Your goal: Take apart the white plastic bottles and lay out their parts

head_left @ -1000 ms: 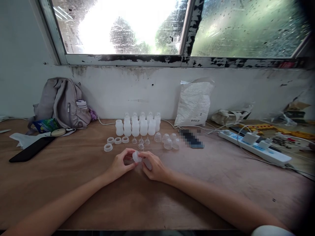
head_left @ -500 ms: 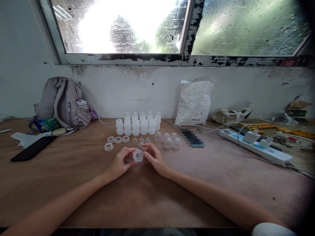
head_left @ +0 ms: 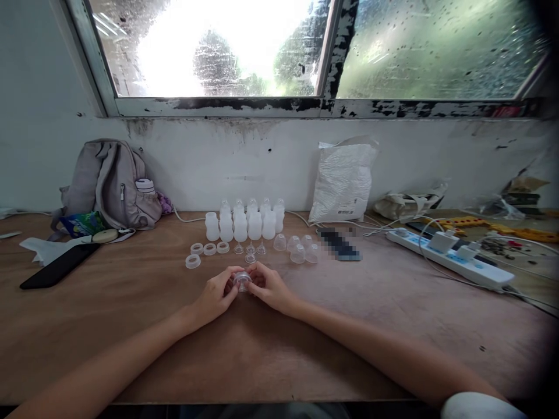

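Between both hands is a clear baby bottle collar ring with a nipple in it (head_left: 242,282). My left hand (head_left: 218,292) grips its left side with thumb and fingers, and my right hand (head_left: 271,291) pinches it from the right. Just beyond my fingers stand several clear nipples (head_left: 250,258). Translucent collar rings (head_left: 193,261) lie to their left, and clear domed caps (head_left: 297,254) sit to their right. Behind these, white baby bottles (head_left: 240,227) are lined up in rows, the rear ones with narrow clear tops.
A grey backpack (head_left: 111,183) and a black phone-like slab (head_left: 60,266) are at left. At the back stands a white plastic package (head_left: 343,181). A pixelated dark device (head_left: 338,243) lies right of the caps. A white power strip (head_left: 449,259) with cables occupies the right.
The ring with the nipple has tipped from facing me to a more side-on view and come slightly lower. My right hand's fingers have closed in around it.
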Tool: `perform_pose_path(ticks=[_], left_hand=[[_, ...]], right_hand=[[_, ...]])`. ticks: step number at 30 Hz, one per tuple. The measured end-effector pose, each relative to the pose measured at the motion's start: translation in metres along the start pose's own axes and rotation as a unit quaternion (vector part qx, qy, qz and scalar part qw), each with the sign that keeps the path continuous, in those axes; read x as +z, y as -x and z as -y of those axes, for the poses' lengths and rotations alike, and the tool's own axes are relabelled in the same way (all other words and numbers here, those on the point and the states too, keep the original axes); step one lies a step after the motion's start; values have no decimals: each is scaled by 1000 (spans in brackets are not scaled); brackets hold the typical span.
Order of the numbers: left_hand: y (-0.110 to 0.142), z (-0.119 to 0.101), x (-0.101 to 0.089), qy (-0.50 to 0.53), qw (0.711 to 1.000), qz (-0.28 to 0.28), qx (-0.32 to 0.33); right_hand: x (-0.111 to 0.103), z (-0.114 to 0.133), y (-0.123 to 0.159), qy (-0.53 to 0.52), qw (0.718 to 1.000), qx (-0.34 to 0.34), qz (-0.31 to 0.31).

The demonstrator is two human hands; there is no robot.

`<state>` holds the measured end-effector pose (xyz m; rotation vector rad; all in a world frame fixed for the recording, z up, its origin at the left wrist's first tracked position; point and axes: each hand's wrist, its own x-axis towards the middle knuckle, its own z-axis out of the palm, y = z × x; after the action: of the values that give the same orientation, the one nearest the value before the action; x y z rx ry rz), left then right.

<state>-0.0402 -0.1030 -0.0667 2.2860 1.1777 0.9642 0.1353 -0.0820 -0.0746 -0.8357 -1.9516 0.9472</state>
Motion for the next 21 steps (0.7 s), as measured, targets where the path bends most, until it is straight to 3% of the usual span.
perform_pose_path(ticks=[9,21], left_hand=[[-1,5,4,-76,997,-19,7],[-3,10,1,-76,997,17,6]], right_hand=[[2,-6,0,15,1000,-21,8],[3,-8,-1,68,997,-48,0]])
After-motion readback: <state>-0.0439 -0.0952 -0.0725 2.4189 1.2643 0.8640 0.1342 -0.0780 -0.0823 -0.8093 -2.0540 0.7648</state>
